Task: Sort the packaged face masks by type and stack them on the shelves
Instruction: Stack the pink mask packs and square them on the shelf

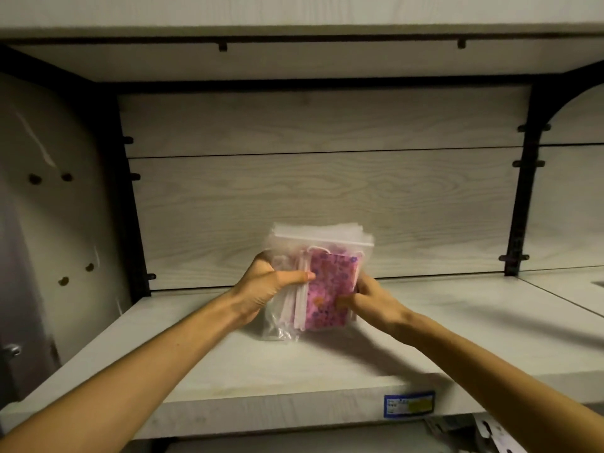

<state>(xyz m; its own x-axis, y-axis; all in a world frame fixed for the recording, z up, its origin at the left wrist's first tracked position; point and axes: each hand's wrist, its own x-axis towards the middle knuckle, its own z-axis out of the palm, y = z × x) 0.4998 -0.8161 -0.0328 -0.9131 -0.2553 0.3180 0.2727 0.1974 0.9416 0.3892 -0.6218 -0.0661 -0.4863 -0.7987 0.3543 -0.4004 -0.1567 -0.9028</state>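
A bundle of packaged face masks (327,286) in clear zip bags stands upright on the pale wooden shelf (228,364), near its middle. The front bag shows a pink patterned mask with white ear loops. My left hand (264,289) grips the bundle's left side, thumb across the front. My right hand (366,299) holds its lower right edge. The bags behind the front one are mostly hidden.
A shelf board (294,14) runs overhead, and black brackets (519,204) frame the bay left and right. A blue and yellow price label (408,403) sits on the shelf's front edge. Some packaging (483,433) shows on the level below, lower right.
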